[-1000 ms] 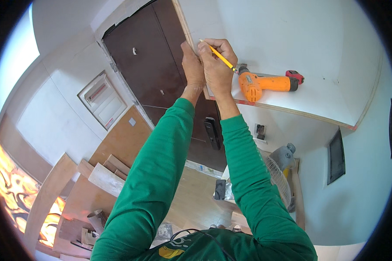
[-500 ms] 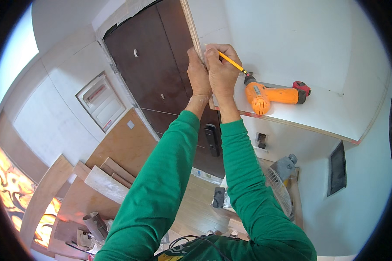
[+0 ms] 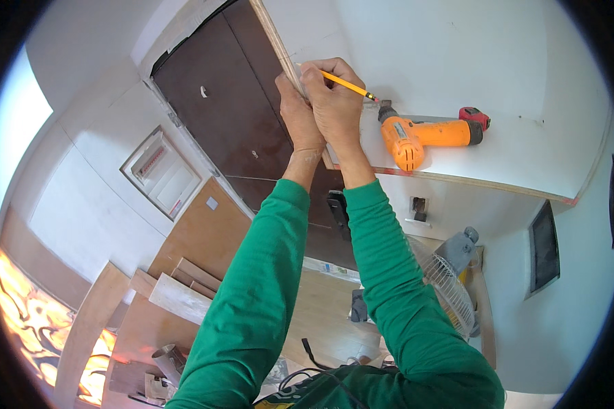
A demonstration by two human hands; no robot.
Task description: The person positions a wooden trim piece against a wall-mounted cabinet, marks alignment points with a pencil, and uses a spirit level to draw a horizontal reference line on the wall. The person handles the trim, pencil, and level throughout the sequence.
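My right hand [image 3: 339,109] pinches a yellow pencil [image 3: 348,84], its eraser end pointing to the lower right and its tip at the inner face of an upright white panel. My left hand [image 3: 300,121] is closed around the panel's raw wooden edge [image 3: 273,35], right beside my right hand; its fingertips are partly hidden. To the right, an orange cordless drill [image 3: 406,144] lies on a white shelf board [image 3: 508,158]. Behind the drill's handle sits a small red and black tool [image 3: 474,118], perhaps a tape measure.
Beyond my hands stands a dark brown door [image 3: 211,82]. Wooden boards [image 3: 184,296] lean at the lower left, near a metal cylinder [image 3: 169,361]. Below the shelf are a fan with a wire guard [image 3: 450,290] and a wall socket [image 3: 419,208]. The shelf's front edge [image 3: 484,187] runs to the right wall.
The whole view has shifted and tilted slightly. My hands and the panel edge now appear a little further left and higher. Both grips look the same, and the drill remains on the shelf.
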